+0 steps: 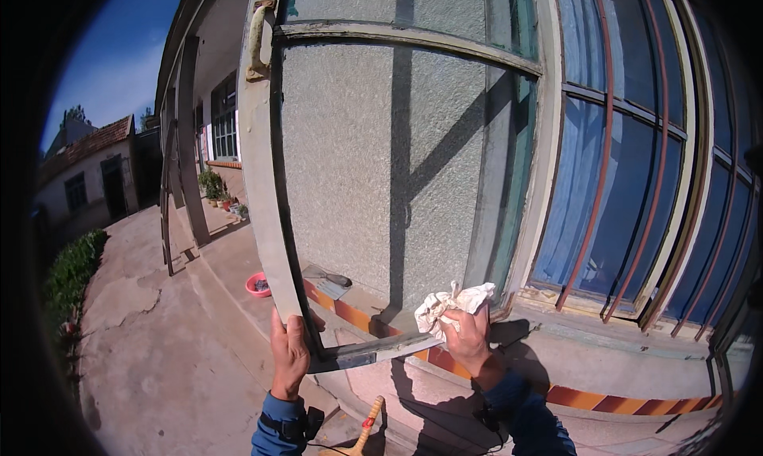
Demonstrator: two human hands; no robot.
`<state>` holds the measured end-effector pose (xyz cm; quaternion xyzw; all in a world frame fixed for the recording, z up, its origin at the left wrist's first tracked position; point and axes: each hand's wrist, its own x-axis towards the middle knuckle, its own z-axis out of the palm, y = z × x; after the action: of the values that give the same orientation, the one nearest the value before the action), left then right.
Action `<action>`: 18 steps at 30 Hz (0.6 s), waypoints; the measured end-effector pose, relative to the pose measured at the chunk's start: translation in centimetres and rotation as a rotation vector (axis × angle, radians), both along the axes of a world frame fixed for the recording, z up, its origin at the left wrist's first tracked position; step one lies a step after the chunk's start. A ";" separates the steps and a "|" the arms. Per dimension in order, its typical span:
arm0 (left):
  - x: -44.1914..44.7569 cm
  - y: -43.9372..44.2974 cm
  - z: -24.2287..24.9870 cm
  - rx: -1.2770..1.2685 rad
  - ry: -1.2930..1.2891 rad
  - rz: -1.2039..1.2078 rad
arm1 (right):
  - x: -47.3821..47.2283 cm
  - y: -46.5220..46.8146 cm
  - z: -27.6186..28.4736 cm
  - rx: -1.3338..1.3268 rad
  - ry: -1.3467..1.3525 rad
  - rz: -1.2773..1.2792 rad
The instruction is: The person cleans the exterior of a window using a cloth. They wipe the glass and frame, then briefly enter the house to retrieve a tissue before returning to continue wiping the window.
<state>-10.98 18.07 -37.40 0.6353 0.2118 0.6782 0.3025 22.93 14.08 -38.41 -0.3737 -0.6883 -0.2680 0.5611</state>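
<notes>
A swung-out window sash (257, 206) with worn white paint stands before me, its glass pane (340, 158) showing a pebbled wall behind. My left hand (291, 349) grips the sash's lower outer corner, thumb in front and fingertips round the inner edge. In my right hand (468, 340) is a crumpled white cloth or paper (451, 306), held against the bottom of the pane near the lower rail (381, 350), towards the hinge side. A rusty-mounted pull handle (257, 42) sits high on the sash's outer stile.
Red metal bars (602, 152) cover the fixed window at right, above a concrete sill (596, 343). A pink basin (258, 285) stands on the ledge at left. Below my hands lies a brush or broom with a wooden handle (371, 423). Potted plants (214, 188) line the far wall.
</notes>
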 end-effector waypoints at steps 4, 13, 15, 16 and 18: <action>0.0 0.2 0.1 0.004 -0.009 -0.022 | 1.5 1.7 4.3 0.098 0.148 0.040; -0.1 -0.2 0.3 0.010 -0.001 -0.003 | 5.7 4.8 36.5 0.640 0.222 -0.270; -0.1 -0.2 0.0 0.000 -0.014 -0.025 | 6.2 4.5 32.7 0.590 0.205 -0.274; -0.1 -0.1 0.0 -0.015 -0.019 -0.010 | 6.2 4.2 29.4 0.544 0.180 -0.278; 0.0 0.0 -0.1 -0.020 -0.018 -0.002 | 5.6 2.7 19.3 0.387 0.152 -0.296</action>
<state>-11.02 18.03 -37.52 0.6264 0.2150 0.6814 0.3116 28.58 16.81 -19.12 -0.3752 -0.5178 -0.4450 0.6269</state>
